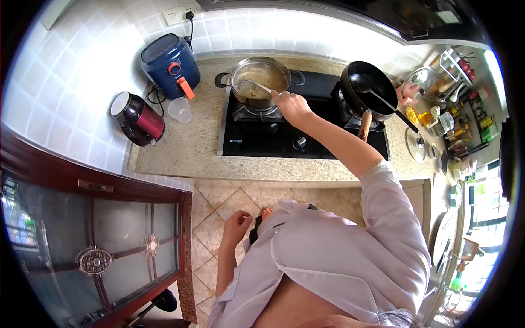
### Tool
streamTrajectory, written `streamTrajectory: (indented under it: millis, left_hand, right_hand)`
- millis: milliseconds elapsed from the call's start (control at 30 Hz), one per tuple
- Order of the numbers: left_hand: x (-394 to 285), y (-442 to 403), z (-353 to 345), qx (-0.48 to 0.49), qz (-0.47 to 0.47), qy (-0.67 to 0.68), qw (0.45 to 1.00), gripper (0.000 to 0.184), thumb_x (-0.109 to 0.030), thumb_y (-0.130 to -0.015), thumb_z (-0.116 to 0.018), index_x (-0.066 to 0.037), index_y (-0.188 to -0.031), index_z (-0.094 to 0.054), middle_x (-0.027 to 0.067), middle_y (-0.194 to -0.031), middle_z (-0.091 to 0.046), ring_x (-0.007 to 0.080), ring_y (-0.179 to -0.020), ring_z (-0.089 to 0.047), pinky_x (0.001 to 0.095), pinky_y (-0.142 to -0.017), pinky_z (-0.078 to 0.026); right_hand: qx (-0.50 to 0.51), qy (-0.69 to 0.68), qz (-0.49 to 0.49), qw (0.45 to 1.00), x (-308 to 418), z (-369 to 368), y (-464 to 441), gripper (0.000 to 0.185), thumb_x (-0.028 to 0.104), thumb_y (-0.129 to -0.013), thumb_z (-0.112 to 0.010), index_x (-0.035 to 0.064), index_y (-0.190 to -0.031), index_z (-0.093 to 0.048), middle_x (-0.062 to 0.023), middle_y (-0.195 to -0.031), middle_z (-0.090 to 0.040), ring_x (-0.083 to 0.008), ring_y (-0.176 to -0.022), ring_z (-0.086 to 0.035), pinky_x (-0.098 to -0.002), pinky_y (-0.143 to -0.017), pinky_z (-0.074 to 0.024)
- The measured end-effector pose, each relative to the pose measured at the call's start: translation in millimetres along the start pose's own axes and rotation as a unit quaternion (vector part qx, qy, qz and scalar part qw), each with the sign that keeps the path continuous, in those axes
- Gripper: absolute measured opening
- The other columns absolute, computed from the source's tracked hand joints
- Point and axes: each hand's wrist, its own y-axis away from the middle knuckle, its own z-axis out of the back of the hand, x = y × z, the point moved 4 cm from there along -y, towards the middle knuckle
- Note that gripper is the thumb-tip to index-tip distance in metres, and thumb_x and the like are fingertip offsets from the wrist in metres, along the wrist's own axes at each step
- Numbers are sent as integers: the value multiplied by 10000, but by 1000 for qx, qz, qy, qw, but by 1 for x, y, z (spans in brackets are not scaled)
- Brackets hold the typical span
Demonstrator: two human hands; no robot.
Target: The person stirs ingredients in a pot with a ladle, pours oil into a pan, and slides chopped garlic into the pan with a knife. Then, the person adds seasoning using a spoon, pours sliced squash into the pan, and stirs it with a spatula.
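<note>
My right hand [294, 105] is closed around the handle of a metal spoon [256, 83]. The spoon's head dips into the pot [255, 101], a steel one with two dark side handles, on the left burner. Pale, brownish liquid with bits in it shows inside the pot. Down at my side, in front of the floor tiles, my left hand [237, 223] hangs with its fingers loosely curled and nothing visible in them.
A black wok [355, 82] with a long-handled utensil [389, 104] stands on the right burner, its wooden handle pointing toward me. An air fryer [164, 60], kettle [143, 121] and plastic cup [180, 110] stand left. Jars, bottles and a glass lid [415, 145] crowd the right.
</note>
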Motion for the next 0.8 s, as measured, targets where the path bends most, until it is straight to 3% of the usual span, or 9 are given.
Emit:
streamTrajectory:
  millis: [233, 433, 567, 800]
  left_hand:
    - [10, 5, -1, -11, 1, 0, 1000, 233, -214, -862, -636, -8, -970, -615, 59, -736, -629, 110, -634, -566, 252, -551, -452]
    - [9, 4, -2, -11, -3, -6, 1000, 241, -220, -861, -639, -8, -973, -616, 70, -748, -633, 123, -649, -579, 260, -557, -460]
    - [3, 2, -2, -9, 7, -18, 1000, 243, -224, -849, -643, -11, -965, -628, 84, -743, -633, 147, -656, -585, 282, -582, -468]
    - [-3, -2, -3, -9, 11, -25, 1000, 243, -229, -834, -653, -17, -952, -639, 96, -734, -630, 171, -658, -587, 304, -604, -473]
  right_hand:
    - [-26, 2, -50, 998, -26, -28, -26, 337, 85, -866, -511, -14, -1187, -486, -157, -840, -624, -299, -764, -668, -374, -609, -550]
    - [56, 2, -98, 994, -39, -11, -19, 282, 80, -882, -491, -2, -1151, -500, -170, -872, -657, -314, -809, -675, -385, -646, -553]
    - [108, -10, -102, 989, -37, 22, -4, 195, 115, -845, -531, -7, -960, -630, -179, -945, -676, -314, -894, -671, -390, -729, -548]
    - [128, -106, -104, 981, -45, 56, -3, 196, 104, -813, -508, 3, -887, -660, -208, -1011, -650, -344, -971, -634, -416, -816, -519]
